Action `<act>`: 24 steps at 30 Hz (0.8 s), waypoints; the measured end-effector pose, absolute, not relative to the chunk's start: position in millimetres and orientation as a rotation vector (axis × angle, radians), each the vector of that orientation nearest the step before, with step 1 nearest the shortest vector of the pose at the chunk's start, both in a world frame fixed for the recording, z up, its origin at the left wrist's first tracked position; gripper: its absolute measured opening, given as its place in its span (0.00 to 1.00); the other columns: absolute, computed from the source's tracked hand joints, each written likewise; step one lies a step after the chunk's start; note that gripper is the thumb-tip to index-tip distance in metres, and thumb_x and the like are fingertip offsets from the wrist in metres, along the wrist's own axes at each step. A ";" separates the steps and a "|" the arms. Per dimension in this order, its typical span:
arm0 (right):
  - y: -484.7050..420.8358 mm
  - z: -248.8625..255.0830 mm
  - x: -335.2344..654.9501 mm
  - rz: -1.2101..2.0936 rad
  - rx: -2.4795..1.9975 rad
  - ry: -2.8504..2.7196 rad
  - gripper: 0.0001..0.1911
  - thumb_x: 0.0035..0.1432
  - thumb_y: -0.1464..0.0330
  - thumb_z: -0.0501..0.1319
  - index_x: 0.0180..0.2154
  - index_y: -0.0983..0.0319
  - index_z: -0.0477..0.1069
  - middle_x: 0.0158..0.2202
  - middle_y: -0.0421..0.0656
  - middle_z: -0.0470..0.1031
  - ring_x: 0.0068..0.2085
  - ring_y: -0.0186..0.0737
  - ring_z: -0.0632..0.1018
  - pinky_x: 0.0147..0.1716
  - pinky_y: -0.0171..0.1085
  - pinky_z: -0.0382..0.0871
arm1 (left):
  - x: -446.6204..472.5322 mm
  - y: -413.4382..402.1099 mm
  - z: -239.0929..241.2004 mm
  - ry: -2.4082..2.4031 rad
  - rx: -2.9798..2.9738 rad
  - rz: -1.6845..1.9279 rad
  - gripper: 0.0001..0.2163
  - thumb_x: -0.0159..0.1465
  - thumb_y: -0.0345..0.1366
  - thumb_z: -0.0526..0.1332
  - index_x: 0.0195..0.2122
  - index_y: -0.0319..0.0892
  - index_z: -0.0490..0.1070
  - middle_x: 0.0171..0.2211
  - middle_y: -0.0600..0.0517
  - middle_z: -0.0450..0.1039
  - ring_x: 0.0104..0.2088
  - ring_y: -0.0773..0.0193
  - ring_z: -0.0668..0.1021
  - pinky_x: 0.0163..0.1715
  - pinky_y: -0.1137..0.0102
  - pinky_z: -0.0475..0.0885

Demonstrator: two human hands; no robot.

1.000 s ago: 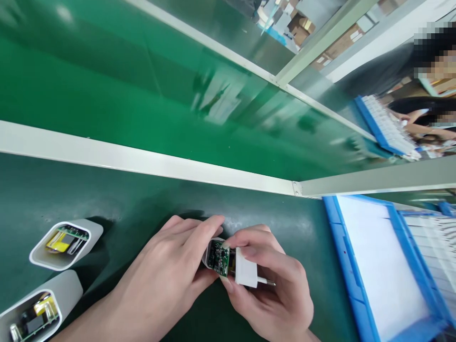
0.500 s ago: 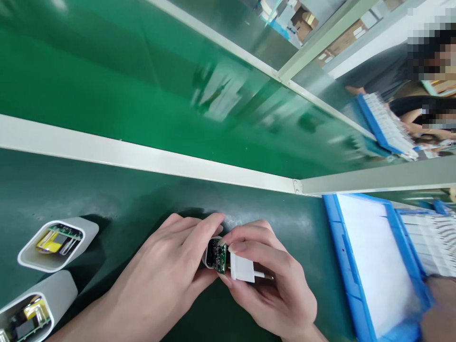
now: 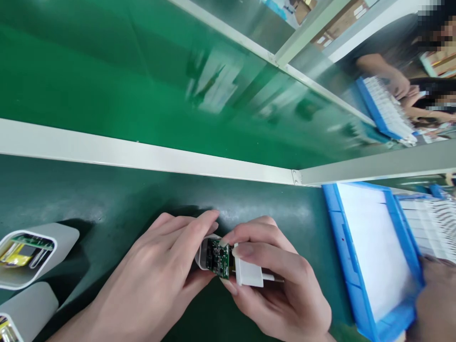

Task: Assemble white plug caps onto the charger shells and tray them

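Observation:
My left hand (image 3: 160, 270) is closed around a small white charger housing (image 3: 199, 258), most of it hidden under the fingers. A green circuit board (image 3: 220, 257) with dark components sticks partly out of the housing's open end. With its fingertips, my right hand (image 3: 292, 278) grips a white plug cap (image 3: 249, 272) whose metal pins point right. My right index finger and thumb also reach the board's edge. The cap sits beside the board, with a narrow gap between them. On the left lie two white charger housings (image 3: 63, 247) with boards and yellow parts inside.
A blue tray (image 3: 342, 256) with a white lining stands at the right. Beside it are rows of white pieces (image 3: 429, 228) and another person's blurred hand (image 3: 436, 294). A white rail (image 3: 149, 156) crosses the green bench. Co-workers handle a blue tray (image 3: 374, 109) at the far right.
More of the circuit board shows outside the housing, and the plug cap has moved right. The view has shifted slightly. A co-worker's hand now reaches over the far tray.

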State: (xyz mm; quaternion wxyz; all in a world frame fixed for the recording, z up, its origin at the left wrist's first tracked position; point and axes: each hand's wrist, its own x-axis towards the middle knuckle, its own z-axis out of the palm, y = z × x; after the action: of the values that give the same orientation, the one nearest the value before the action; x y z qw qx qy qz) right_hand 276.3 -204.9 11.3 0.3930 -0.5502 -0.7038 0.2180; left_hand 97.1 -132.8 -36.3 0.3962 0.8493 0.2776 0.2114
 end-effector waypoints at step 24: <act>-210.1 4.5 282.5 0.619 -1.398 -1.848 0.15 0.64 0.78 0.62 0.50 0.59 0.67 0.46 0.46 0.76 0.45 0.44 0.79 0.42 0.44 0.76 | 96.2 -132.8 -32.4 0.700 2.094 0.481 0.17 0.67 0.29 0.56 0.56 0.49 0.66 0.49 0.52 0.79 0.47 0.58 0.80 0.45 0.66 0.77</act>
State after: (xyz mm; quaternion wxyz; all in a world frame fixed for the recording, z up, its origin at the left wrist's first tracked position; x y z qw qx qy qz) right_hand 282.5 -210.1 4.5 0.3634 -0.5430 -0.7178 0.2404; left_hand 96.2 -132.8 -32.4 0.4267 0.8380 0.2802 0.1926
